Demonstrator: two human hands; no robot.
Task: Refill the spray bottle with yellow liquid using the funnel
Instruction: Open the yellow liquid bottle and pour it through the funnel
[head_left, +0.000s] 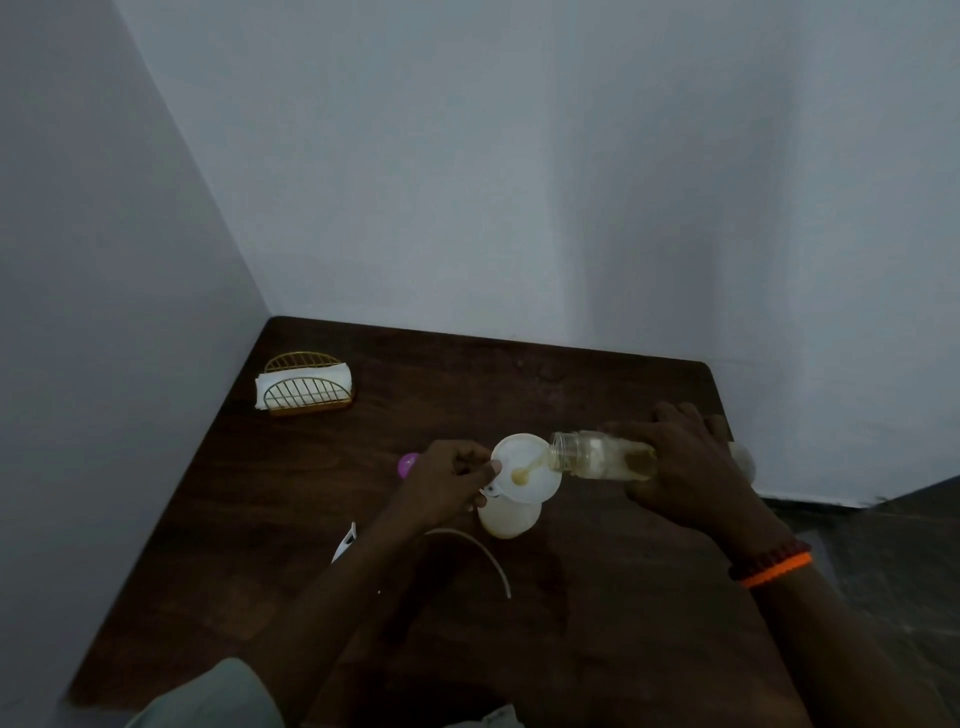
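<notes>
**Pouring from the right, steadying from the left**

Spreading across the lower half of the view is a dark wooden table (597, 597) set into a corner of pale walls. Near its far left edge stands a gold wire napkin holder (306, 389), well apart from the work.

Both forearms reach in from below. The right hand (691, 467) is wrapped around the base end of a clear glass bottle (597, 456), which lies almost level with its long axis running right to left and its open mouth over the right rim of the white funnel (524, 467). Yellow liquid (521, 474) has pooled at the funnel's centre, fed by a thin stream from the mouth. An orange and dark bracelet (771, 564) sits on that wrist.

The left hand (447, 483) is nearer the funnel, fingers closed in a pinch on its left rim and tab. Under the funnel stands the pale spray bottle (506, 519), upright, its neck hidden by the funnel's bowl.

What matters next, I judge, is keeping the mouth inside the rim while the bottle tilts further.

Smaller things lie left of the hands: the white spray head and its curved tube (478, 545), and a purple cap (408, 464) partly hidden behind the left hand.
</notes>
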